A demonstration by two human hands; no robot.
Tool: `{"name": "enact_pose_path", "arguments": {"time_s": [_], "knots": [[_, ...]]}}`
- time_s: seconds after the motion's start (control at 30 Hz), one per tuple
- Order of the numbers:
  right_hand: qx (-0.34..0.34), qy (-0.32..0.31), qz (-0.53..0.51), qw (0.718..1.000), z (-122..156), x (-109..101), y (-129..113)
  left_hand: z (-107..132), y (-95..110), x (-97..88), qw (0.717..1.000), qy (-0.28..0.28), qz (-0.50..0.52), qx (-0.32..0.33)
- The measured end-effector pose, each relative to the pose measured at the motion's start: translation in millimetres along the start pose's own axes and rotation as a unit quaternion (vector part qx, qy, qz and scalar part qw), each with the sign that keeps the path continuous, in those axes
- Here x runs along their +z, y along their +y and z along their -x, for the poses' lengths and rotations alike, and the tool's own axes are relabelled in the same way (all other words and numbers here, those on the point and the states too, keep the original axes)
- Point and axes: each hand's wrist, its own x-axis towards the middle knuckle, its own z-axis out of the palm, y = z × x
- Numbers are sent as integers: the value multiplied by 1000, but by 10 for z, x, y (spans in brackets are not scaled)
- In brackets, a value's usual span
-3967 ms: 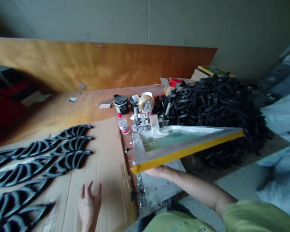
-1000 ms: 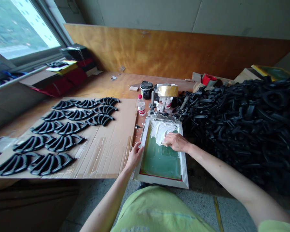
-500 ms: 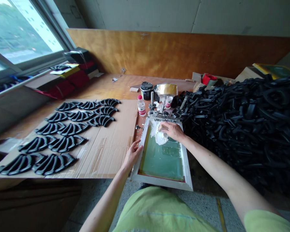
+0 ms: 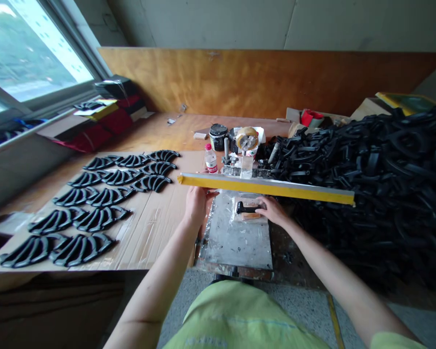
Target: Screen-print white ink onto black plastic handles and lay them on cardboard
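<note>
The screen printing frame (image 4: 269,186) is raised on its hinge clamp (image 4: 245,170), its yellow-taped edge facing me. My left hand (image 4: 196,203) is closed on the frame's left end, its fingers partly hidden behind it. Below, on the grey metal base plate (image 4: 236,245), a black curved plastic part (image 4: 247,208) lies on a small tan holder (image 4: 252,217) covered with clear tape. My right hand (image 4: 273,211) pinches the right end of that part. The mesh and the white ink are out of sight.
Rows of black plastic parts (image 4: 101,215) lie on cardboard (image 4: 160,232) at left. A large heap of similar parts (image 4: 378,184) fills the right. Behind the clamp stand a red-capped bottle (image 4: 210,159), a black tub (image 4: 218,137) and a tape roll (image 4: 247,139).
The frame has swung up from the plate, uncovering it. My right hand has left the white ink on the mesh and now grips a black part; my left hand has moved up with the frame.
</note>
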Motion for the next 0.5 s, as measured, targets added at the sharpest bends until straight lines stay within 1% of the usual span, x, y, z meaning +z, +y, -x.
{"name": "enact_pose_path", "arguments": {"time_s": [0.03, 0.07, 0.1, 0.13, 0.17, 0.2, 0.23, 0.27, 0.3, 0.33, 0.37, 0.4, 0.43, 0.47, 0.5], "knots": [[-32, -20, 19, 999, 45, 86, -117, 80, -124, -9, 1000, 3, -3, -26], [-50, -23, 39, 998, 92, 153, -254, 191, -272, -21, 997, -10, -16, -76], [-55, -11, 55, 997, 146, 206, -404, 324, -434, -35, 988, -34, -33, -144], [-56, 7, 65, 996, 211, 248, -560, 466, -599, -51, 971, -70, -55, -223], [-66, 21, 68, 995, 283, 286, -711, 603, -754, -72, 951, -95, -65, -287], [-91, 27, 66, 993, 357, 318, -843, 719, -889, -105, 936, -105, -62, -329], [-132, 16, 60, 989, 428, 341, -939, 802, -995, -159, 927, -102, -59, -356], [-173, -3, 52, 984, 488, 349, -983, 843, -1069, -242, 924, -89, -60, -367], [-199, -22, 46, 979, 531, 333, -961, 838, -1111, -362, 925, -68, -74, -367], [-199, -34, 50, 978, 557, 287, -868, 791, -1126, -522, 927, -41, -106, -357], [-169, -34, 67, 983, 566, 212, -706, 713, -1120, -719, 927, -15, -154, -342], [-105, -24, 97, 989, 562, 113, -487, 616, -1101, -945, 923, 14, -216, -319], [-25, -14, 148, 989, 550, 1, -231, 516, -1076, -1186, 914, 40, -283, -288], [66, -7, 204, 977, 536, -111, 38, 425, -1053, -1426, 898, 41, -344, -272], [147, -25, 249, 957, 524, -212, 297, 353, -1036, -1650, 873, 40, -412, -257]]}}
